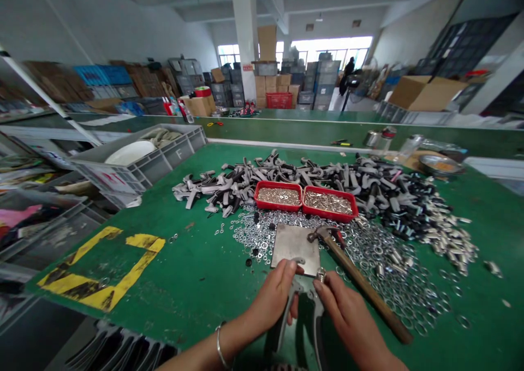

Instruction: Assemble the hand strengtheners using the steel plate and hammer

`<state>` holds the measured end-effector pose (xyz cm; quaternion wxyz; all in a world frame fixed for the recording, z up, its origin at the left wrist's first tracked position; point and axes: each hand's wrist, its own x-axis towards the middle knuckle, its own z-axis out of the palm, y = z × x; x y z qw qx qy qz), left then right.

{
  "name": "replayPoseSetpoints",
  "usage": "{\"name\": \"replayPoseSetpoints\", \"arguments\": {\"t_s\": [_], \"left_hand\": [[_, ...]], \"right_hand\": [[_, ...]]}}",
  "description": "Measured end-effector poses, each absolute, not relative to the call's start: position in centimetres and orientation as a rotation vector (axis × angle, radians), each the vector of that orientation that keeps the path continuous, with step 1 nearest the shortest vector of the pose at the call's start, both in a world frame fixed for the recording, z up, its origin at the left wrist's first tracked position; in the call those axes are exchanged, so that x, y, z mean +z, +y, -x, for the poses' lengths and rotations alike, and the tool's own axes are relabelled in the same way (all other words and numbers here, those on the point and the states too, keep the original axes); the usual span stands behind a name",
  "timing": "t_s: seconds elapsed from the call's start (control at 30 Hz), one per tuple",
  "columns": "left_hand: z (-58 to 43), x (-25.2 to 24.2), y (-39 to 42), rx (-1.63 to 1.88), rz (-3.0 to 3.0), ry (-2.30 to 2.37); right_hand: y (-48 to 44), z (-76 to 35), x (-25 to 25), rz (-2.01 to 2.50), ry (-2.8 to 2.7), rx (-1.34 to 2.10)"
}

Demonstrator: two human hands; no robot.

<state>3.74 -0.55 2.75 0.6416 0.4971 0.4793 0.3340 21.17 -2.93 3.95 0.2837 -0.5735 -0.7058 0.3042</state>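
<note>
My left hand (276, 292) is closed around a grey metal handle (285, 319) with a dark lower part, low in the middle of the view. A short hooked metal end shows past its fingertips. Beside it, a second curved grey handle (317, 322) runs downward next to my right hand (346, 308). The right fingers pinch a small shiny metal part (321, 274); its exact kind is unclear. Just beyond both hands lies a square steel plate (295, 248). A claw hammer (360, 278) rests with its head on the plate's right edge.
Two red trays (278, 203) of small metal parts stand behind the plate. Loose washers and rings (393, 273) spread around it. Grey handles (229, 188) are heaped at the back. Silver cylinders (448, 234) lie right, a grey crate (164, 161) left. Yellow-black tape (112, 297) marks the table.
</note>
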Motion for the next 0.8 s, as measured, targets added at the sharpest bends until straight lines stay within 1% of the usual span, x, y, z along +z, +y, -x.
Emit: {"name": "replayPoseSetpoints", "arguments": {"t_s": [0.2,0.37,0.6,0.7,0.8], "left_hand": [[-4.5,2.7,-0.9,0.701,-1.206,1.074],[-4.7,2.7,-1.1,0.708,-1.302,1.105],[-2.6,2.6,-1.3,0.638,-1.821,1.179],[-1.8,3.0,-1.3,0.475,-1.966,1.119],[-1.6,2.5,-1.5,0.258,-1.958,1.054]], "right_hand": [[-2.1,-20.8,3.7,1.55,-1.993,0.751],[-2.7,-20.9,3.3,1.443,-1.87,0.841],[-3.5,-21.1,4.1,1.392,-1.882,1.032],[-3.5,-21.1,4.4,1.346,-1.932,1.121],[-3.9,-20.8,3.5,1.307,-1.872,1.221]]}}
